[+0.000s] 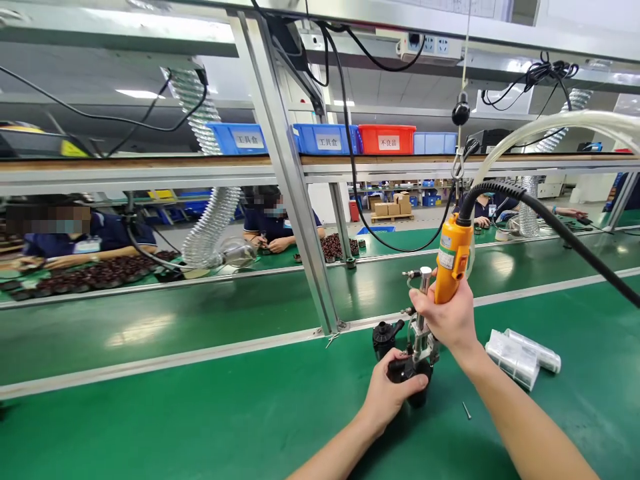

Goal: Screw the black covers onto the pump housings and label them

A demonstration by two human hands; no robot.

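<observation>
My right hand [450,317] is wrapped round an orange electric screwdriver [453,257], which hangs from a cord and has a silver metal nozzle fixture below it. The lower end of the fixture meets a black pump [417,393] on the green bench. My left hand [393,390] grips that pump, thumb in front and fingers over its left side. Just behind stands a second black pump [383,340], touched by neither hand. A loose screw [467,410] lies on the bench to the right of the held pump. The tip of the driver is hidden by the fixture.
Clear plastic rolls [520,357] lie right of my right forearm. A metal post [295,200] rises from the bench's rear edge. Blue bins [327,140] and a red bin [387,141] stand on the shelf. Across the line, several people handle small dark parts [95,273].
</observation>
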